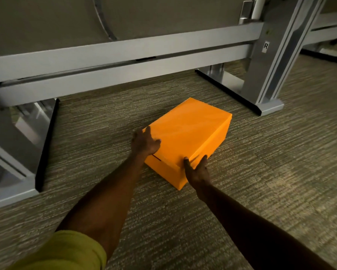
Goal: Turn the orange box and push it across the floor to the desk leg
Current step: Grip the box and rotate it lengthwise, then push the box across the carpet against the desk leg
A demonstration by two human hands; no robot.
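An orange box [191, 133] with a lid lies flat on the carpet, its long axis running diagonally toward the upper right. My left hand [144, 143] rests with fingers spread on the box's near left corner. My right hand [197, 170] presses against the near right side, thumb on the lid's edge. The grey metal desk leg [268, 75] stands to the upper right of the box, a gap of carpet between its foot and the box.
Grey crossbars [124, 61] of the desk frame span the back. A second desk leg with a long foot [21, 152] stands at the left. Striped carpet [280, 172] covers the floor around the box.
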